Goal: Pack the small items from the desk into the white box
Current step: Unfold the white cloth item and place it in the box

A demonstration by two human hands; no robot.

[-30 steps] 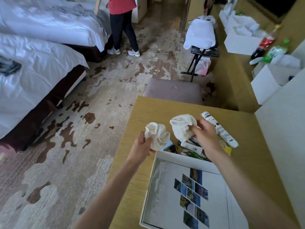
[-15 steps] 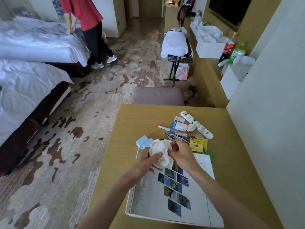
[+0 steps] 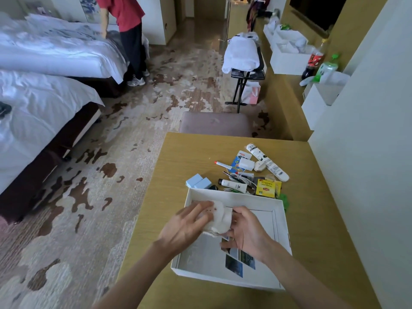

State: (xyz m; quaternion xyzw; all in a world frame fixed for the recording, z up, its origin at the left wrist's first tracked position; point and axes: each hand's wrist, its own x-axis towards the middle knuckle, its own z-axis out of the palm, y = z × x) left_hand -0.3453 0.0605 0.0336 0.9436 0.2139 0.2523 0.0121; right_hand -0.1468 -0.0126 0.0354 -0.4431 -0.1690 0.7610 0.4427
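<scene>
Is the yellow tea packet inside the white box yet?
No, the yellow tea packet lies on the desk, just beyond the white box and its far wall.

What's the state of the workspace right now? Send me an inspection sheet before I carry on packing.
Surface: wooden desk, with the box near its front edge.
Job's things: white box open, printed sheet on its floor; white cloth at its far left corner; long tube, tea bags, blue packets, charger and pen on the desk beyond the box.
Clutter: nothing seen.
Grips: left hand rests straight-fingered on the cloth; right hand holds its right edge.
Cables: white cable coiled among the loose items.
Surroundings: stool past the desk, beds to the left, a person by the far bed.
</scene>
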